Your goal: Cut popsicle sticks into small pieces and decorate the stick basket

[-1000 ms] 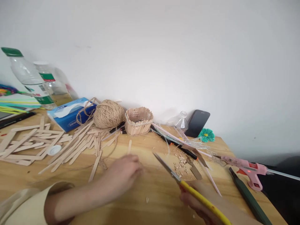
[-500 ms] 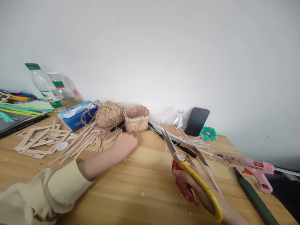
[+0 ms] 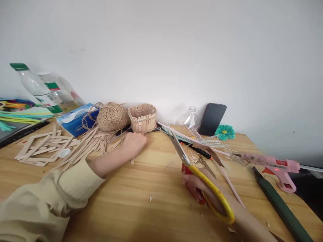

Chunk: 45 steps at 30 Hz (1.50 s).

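Note:
My left hand (image 3: 135, 144) reaches out just in front of a small basket (image 3: 142, 121) made of wooden sticks, its rim bound with sparkly trim. Its fingers are curled on the far side, so whatever they grip, if anything, is hidden. A pair of scissors (image 3: 213, 190) with yellow and red handles is held in my right hand (image 3: 195, 181). The blades stand slightly apart and point up and away over the table. Wood chips and a black pen (image 3: 202, 153) lie beyond my right hand.
To the left are loose wooden sticks (image 3: 83, 148), a ball of twine (image 3: 112, 117), a tissue pack (image 3: 78, 119) and plastic bottles (image 3: 41, 90). To the right are a phone (image 3: 212, 119), a teal flower (image 3: 225, 132), a pink glue gun (image 3: 275, 166) and a dark green tool (image 3: 280, 205).
The view has shifted slightly, so most things on the table sit a bit higher. My left hand stays by the basket, and the scissors remain in my right hand.

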Each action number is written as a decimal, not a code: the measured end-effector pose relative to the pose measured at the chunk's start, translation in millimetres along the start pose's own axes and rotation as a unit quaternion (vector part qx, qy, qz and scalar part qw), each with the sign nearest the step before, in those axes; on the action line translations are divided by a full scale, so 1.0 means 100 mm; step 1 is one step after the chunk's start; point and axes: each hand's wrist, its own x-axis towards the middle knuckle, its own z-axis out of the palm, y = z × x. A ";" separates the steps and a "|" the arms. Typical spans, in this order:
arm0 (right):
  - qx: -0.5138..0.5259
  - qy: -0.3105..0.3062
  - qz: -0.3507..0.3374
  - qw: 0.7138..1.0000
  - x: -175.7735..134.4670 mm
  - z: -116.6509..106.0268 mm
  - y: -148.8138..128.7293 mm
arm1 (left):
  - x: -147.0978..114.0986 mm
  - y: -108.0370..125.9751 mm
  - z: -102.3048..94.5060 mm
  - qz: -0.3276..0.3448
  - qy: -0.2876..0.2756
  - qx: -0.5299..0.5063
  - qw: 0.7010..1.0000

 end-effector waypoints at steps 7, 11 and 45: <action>0.002 0.070 0.008 0.998 0.09 0.04 -0.14 | -0.27 0.22 -0.14 0.043 -0.012 -0.265 0.963; 0.030 0.117 -0.026 0.992 0.19 0.15 -0.24 | -0.42 0.39 -0.12 0.067 -0.056 -0.397 0.914; 0.062 0.235 -0.040 0.969 0.23 0.21 -0.18 | -0.57 0.42 -0.09 -0.038 -0.156 -0.655 0.739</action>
